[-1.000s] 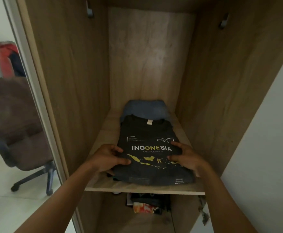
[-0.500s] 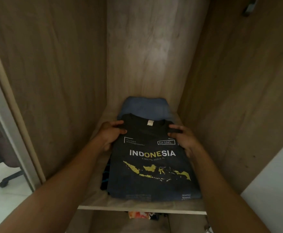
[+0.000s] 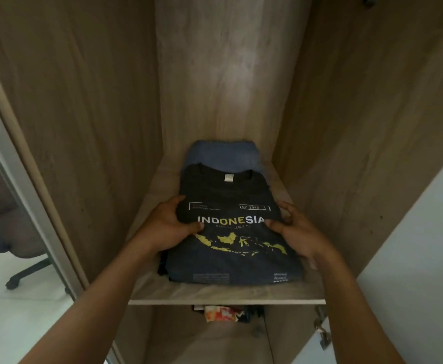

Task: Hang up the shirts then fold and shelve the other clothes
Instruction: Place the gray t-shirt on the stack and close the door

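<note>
Chair [image 3: 4, 232], one, stands far left beside the wardrobe [image 3: 83, 101]. One folded black T-shirt [image 3: 230, 248] lies on the shelf [image 3: 215, 298] between two hands: left hand [image 3: 166, 228] grasps its left edge, right hand [image 3: 295, 233] its right edge, fingers [image 3: 287, 206] curled, thumbs on the print. One blue garment [image 3: 223, 156] lies just behind its collar.

dark tee [image 3: 230, 261]: yellow map, white-yellow lettering | folded garment [image 3: 223, 156]: blue
</note>
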